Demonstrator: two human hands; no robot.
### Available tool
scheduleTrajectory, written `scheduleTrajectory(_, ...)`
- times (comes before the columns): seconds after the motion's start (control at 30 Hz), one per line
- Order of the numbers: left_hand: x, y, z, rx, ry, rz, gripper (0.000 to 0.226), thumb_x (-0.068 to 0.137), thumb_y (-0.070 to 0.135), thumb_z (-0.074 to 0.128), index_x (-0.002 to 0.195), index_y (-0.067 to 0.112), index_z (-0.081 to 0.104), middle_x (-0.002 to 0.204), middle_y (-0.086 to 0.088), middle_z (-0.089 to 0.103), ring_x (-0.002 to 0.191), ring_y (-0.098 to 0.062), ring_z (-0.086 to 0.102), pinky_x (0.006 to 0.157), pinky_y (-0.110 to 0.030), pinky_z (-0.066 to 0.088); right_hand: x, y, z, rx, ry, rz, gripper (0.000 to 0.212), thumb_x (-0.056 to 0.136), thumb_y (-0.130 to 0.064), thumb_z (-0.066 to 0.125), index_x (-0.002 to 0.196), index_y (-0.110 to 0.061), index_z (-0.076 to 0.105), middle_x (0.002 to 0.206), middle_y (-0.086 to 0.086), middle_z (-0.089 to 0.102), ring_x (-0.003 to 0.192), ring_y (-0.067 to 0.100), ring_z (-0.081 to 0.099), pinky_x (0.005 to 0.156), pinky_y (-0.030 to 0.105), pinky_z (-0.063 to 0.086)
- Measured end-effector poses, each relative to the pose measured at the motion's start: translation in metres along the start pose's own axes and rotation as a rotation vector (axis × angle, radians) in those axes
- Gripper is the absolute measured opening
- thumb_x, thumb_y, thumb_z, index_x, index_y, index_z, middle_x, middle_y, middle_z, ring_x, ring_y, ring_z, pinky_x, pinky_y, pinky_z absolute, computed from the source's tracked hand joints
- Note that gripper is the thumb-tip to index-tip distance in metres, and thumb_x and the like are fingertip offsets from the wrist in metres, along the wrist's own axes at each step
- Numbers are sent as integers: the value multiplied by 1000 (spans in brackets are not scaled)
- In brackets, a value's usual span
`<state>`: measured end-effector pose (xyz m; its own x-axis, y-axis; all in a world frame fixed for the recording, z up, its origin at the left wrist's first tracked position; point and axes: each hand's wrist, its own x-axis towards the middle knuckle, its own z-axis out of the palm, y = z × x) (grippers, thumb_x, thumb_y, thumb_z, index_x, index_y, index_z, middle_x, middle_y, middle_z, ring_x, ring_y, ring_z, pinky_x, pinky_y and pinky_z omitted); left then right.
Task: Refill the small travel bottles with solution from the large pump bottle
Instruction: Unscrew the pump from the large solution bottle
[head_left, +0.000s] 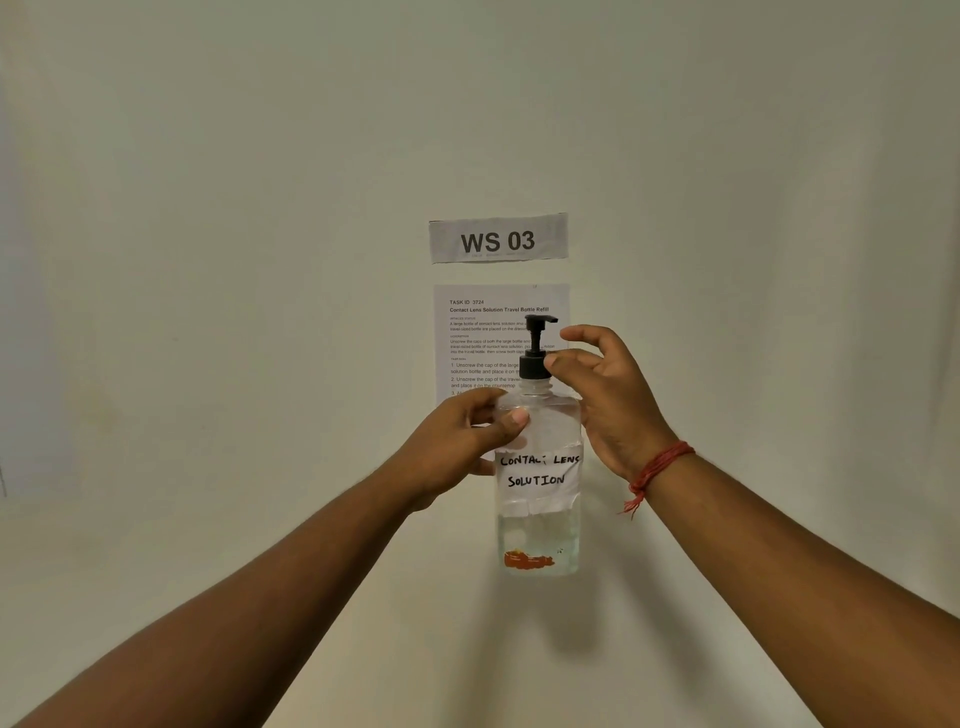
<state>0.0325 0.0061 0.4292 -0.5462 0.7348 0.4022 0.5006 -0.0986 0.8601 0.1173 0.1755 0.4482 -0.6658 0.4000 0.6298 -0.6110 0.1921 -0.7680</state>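
A large clear pump bottle (538, 525) is held upright in the air in front of a wall. It bears a white label reading "CONTACT LENS SOLUTION" and is partly filled with clear liquid. My left hand (457, 441) grips the bottle's shoulder from the left, thumb across the front. My right hand (605, 395) is at the black pump cap (535, 358), with thumb and fingers pinching its collar from the right. No small travel bottles are in view.
A pale wall fills the view. A paper sign "WS 03" (497, 239) hangs on it, with a printed task sheet (483, 338) below, partly behind the bottle. A red thread band (657, 470) circles my right wrist.
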Motion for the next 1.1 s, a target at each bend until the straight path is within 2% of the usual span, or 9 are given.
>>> scheduleTrajectory(0.1,0,-3,1,-4,-1,-2,38,97,37,64,132,20,61,123,-3,72,111,-20,72,94,-53,59,-1,2,0,-23,-17,-12,41,84,-18,72,120,-18,51,95,4,74,96,20,71,84,40,57)
scheduleTrajectory(0.2,-1,-6,1,-6,0,-9,38,97,36,64,133,21,61,123,-3,72,110,-19,72,94,-52,59,0,3,-1,-44,-53,4,42,81,-14,76,118,-14,55,102,13,73,100,27,70,87,41,57)
scheduleTrajectory(0.37,1,-8,2,-9,5,-8,39,97,37,65,133,22,61,122,-1,72,109,-17,72,94,-50,59,3,2,-4,-90,-81,2,24,80,-16,76,103,-14,69,107,15,72,103,29,68,88,39,56)
scheduleTrajectory(0.5,2,-8,1,-2,8,-2,43,95,40,65,134,22,60,123,0,72,110,-17,71,92,-47,60,5,0,-3,-107,-72,-20,19,82,-17,74,100,-18,70,104,11,73,100,25,70,85,36,56)
scheduleTrajectory(0.63,2,-14,0,7,-3,8,43,94,42,65,133,23,60,123,0,72,109,-16,72,87,-40,62,5,-5,-4,-115,-65,-30,18,86,-16,72,104,-18,69,107,12,73,104,25,69,92,49,55)
scheduleTrajectory(0.73,1,-20,-1,25,-5,5,41,94,43,66,131,25,62,121,3,73,107,-12,72,84,-35,62,4,-11,-4,-131,-34,-55,15,86,-19,72,101,-23,71,107,10,73,105,25,69,94,51,54)
scheduleTrajectory(0.9,-1,-30,-2,51,2,-2,41,94,44,67,131,27,62,123,5,72,109,-14,71,87,-40,62,5,-22,-5,-77,29,-101,14,79,-27,75,92,-28,73,108,13,72,106,26,68,96,54,52)
scheduleTrajectory(1.1,-1,-42,-1,60,6,-15,36,96,38,67,129,27,62,123,6,72,103,-10,73,81,-30,62,10,-36,-10,-41,97,-185,15,81,-23,73,95,-25,70,102,0,75,103,22,69,96,52,53)
